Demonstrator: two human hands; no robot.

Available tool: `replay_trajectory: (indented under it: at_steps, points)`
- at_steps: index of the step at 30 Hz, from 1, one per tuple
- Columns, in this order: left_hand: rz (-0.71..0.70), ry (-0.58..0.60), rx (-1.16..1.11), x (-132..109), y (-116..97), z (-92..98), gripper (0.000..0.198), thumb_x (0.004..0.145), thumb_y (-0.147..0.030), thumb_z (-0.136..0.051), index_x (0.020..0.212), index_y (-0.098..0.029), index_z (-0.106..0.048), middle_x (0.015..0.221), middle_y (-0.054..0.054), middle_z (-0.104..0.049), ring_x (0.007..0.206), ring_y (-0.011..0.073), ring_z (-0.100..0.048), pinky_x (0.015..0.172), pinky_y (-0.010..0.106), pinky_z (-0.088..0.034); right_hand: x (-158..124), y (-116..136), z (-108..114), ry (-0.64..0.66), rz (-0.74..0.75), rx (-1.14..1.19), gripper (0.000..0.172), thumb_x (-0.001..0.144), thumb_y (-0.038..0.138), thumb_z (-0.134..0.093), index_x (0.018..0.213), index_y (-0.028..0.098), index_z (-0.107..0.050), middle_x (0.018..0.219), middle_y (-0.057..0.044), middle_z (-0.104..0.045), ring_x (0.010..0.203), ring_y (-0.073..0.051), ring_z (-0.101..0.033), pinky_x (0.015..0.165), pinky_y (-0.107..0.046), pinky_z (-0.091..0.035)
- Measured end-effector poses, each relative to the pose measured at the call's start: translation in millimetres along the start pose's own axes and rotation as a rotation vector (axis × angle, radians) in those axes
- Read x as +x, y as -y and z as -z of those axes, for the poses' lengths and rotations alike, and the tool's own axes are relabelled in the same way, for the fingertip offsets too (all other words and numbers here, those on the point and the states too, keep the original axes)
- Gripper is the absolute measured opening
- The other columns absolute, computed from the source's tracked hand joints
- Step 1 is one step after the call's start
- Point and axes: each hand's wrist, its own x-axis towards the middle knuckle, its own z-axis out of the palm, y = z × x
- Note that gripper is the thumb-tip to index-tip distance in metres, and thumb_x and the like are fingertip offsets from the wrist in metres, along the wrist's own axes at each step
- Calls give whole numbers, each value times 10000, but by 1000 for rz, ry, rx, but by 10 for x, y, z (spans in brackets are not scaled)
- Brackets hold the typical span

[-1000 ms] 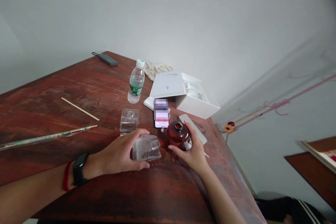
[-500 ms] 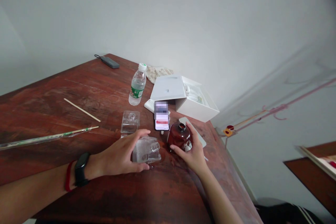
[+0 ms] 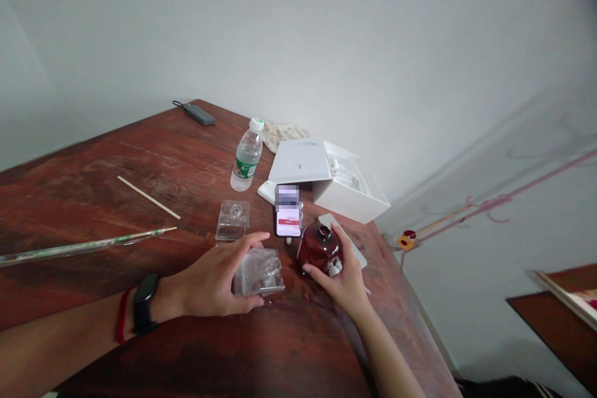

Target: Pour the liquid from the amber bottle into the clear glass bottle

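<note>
My left hand (image 3: 209, 280) is arching over a clear square glass bottle (image 3: 259, 275) lying on its side, with my fingers along the far edge and my thumb along the near edge. I am gripping it lightly by its sides while it rests on the wooden surface (image 3: 153, 348) at lower centre. My right hand (image 3: 338, 280) is curling around a dark red glass bottle (image 3: 319, 249), steadying it upright with its open mouth facing up. A second clear square bottle (image 3: 232, 221) is standing just above my left hand, and a phone (image 3: 288, 214) with a blurred screen is lying between it and the dark red bottle. Toward the top centre, a water bottle (image 3: 246, 158) is standing beside an open white box (image 3: 331, 177). A long glass tube (image 3: 84, 247) is lying at the left. Compared with the earlier frame, the neck of the clear bottle is turning more upward under my hand, and everything on the surface is sitting lower in the view because my head is shifting.
</note>
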Motion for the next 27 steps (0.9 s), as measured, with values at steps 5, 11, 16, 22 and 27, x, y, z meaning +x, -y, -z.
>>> replay_trajectory:
  at_steps: [5, 11, 16, 22, 27]
  points:
    - [-14, -29, 11, -8, 2, -25, 952, 832, -318, -824, 1610, -258, -280, 1560, 161, -577, 1327, 352, -672, 1176, 506, -517, -14, -32, 4, 28, -21, 18, 971, 812, 522, -887, 1623, 258, -422, 1605, -184, -576, 1460, -396, -593, 1164, -583, -539]
    - [-14, -27, -20, 40, -62, 37, 786, 810, -319, -856, 1492, -268, -468, 1369, 72, -714, 1172, 292, -744, 1069, 423, -578, -18, -43, 5, 32, -34, 47, 1009, 788, 528, -909, 1629, 262, -417, 1618, -180, -567, 1478, -408, -573, 1187, -597, -519]
    - [-70, -52, 0, 60, -70, 50, 653, 799, -350, -893, 1366, -262, -582, 1265, 51, -744, 1115, 287, -741, 998, 408, -574, -10, -33, 6, 35, -46, 52, 1003, 785, 532, -909, 1626, 273, -426, 1621, -165, -568, 1483, -407, -569, 1197, -600, -512]
    - [-66, -42, -7, 51, -25, 29, 705, 780, -363, -943, 1375, -259, -578, 1293, 57, -733, 1148, 295, -723, 1011, 412, -552, -16, -24, 0, 35, -50, 50, 988, 777, 534, -911, 1609, 267, -450, 1610, -170, -579, 1491, -417, -557, 1199, -616, -503]
    - [23, -37, -28, 75, -32, 27, 702, 769, -349, -955, 1355, -257, -582, 1298, 50, -732, 1148, 288, -724, 1015, 402, -554, -10, -17, 5, 48, -59, 64, 989, 780, 510, -912, 1615, 267, -442, 1608, -170, -582, 1485, -410, -566, 1191, -607, -513]
